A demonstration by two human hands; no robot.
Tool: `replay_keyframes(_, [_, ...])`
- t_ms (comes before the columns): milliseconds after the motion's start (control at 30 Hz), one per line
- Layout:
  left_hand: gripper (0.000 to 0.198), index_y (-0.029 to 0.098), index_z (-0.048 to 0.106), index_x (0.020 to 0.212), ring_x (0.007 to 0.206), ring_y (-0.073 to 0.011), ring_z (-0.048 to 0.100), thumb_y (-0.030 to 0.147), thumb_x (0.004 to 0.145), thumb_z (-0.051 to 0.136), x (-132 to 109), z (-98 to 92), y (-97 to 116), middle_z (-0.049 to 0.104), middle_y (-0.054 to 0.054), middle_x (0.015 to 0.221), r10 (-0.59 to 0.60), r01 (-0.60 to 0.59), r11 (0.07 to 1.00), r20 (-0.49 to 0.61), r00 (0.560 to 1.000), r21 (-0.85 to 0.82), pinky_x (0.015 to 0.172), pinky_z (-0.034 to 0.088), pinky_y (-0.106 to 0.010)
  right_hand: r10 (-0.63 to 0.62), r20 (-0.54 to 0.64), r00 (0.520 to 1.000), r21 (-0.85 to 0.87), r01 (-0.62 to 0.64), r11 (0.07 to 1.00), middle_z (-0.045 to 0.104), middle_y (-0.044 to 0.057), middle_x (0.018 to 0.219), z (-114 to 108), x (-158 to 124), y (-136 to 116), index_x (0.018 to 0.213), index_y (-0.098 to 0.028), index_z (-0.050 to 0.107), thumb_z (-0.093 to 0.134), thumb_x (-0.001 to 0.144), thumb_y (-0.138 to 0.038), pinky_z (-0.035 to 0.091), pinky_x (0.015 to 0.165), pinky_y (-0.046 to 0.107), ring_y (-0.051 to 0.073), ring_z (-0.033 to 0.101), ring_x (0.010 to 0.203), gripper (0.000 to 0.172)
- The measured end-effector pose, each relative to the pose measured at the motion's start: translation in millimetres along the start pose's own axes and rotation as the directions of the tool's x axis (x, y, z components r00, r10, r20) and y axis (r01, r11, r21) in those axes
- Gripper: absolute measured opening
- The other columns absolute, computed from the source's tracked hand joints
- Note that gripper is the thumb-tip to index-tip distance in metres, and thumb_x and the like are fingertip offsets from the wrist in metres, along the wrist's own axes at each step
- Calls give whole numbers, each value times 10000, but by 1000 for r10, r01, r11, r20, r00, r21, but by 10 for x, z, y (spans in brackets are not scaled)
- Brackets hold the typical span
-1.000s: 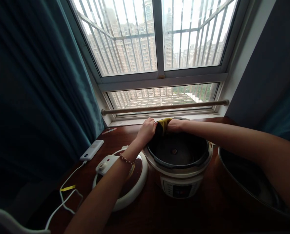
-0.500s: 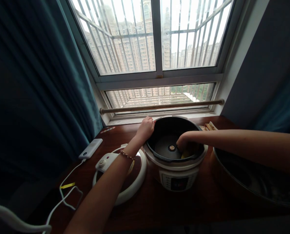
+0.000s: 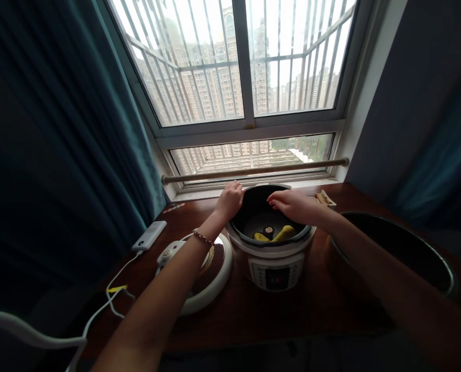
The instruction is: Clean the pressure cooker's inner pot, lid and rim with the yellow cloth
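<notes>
An electric pressure cooker [image 3: 275,261] stands on the table with its top uncovered and a control panel facing me. My left hand [image 3: 230,199] is closed over the left edge of its rim. Above the right side of the opening, my right hand [image 3: 292,205] is open, fingers stretched out and nothing visible in them. On the cooker's floor lies something soft and yellow, perhaps a cloth [image 3: 285,233], in two visible parts beside a small round centre piece [image 3: 269,231]. To the left, partly behind my left forearm, the white-rimmed lid [image 3: 225,266] rests on the table.
A large dark pan [image 3: 393,227] stands at the right, partly behind my right forearm. A white power bank [image 3: 150,236] with a white cable [image 3: 94,318] lies at the left. Behind the cooker are a horizontal rail [image 3: 254,171] and window. A small dish [image 3: 325,199] sits back right.
My right hand has risen from deep inside the cooker to above its opening, uncovering more of the yellow thing. My left hand stays on the rim. The view has shifted slightly.
</notes>
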State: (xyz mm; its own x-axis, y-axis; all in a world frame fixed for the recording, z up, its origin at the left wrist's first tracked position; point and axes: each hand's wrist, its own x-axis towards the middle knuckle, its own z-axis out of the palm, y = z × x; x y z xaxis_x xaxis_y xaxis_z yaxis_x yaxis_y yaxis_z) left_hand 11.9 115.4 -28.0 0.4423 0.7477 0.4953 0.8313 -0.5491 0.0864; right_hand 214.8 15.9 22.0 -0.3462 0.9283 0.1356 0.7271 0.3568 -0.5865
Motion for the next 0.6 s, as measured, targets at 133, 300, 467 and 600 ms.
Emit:
replay_keyframes(133, [293, 104, 598, 916, 1027, -244, 518, 229, 892, 334, -22, -131, 294, 584, -158, 1023, 38, -21, 996, 216, 976, -82, 918, 388, -405, -80, -552, 830, -19, 83, 996, 669, 53, 879, 342, -692, 86, 882, -171, 625, 415, 886, -221, 463, 745, 276, 176, 621, 829, 216])
replay_keyframes(300, [249, 187, 637, 964, 735, -103, 591, 252, 859, 421, -80, -82, 782, 674, 7, 840, 254, -27, 946, 682, 686, -324, 700, 451, -191, -191, -691, 697, -34, 233, 972, 622, 78, 1087, 906, -1038, 317, 1014, -167, 598, 438, 880, -157, 379, 993, 393, 196, 542, 1077, 209])
replay_keyframes(467, [456, 157, 676, 871, 662, -109, 581, 462, 870, 336, -100, 24, 862, 677, 7, 725, 257, 51, 957, 916, 308, -286, 621, 458, -188, -293, -714, 636, -93, 329, 940, 622, 56, 1108, 986, -979, 511, 1082, -198, 587, 463, 844, -74, 390, 994, 436, 195, 538, 1093, 296])
replay_keyframes(600, [513, 130, 667, 687, 556, -140, 553, 556, 811, 410, -31, 190, 651, 622, -27, 558, 30, -14, 1000, 983, 180, -27, 538, 464, -240, -355, -710, 608, -150, 361, 920, 615, 64, 1133, 995, -964, 589, 1133, -188, 570, 485, 814, -43, 400, 988, 444, 207, 535, 1103, 360])
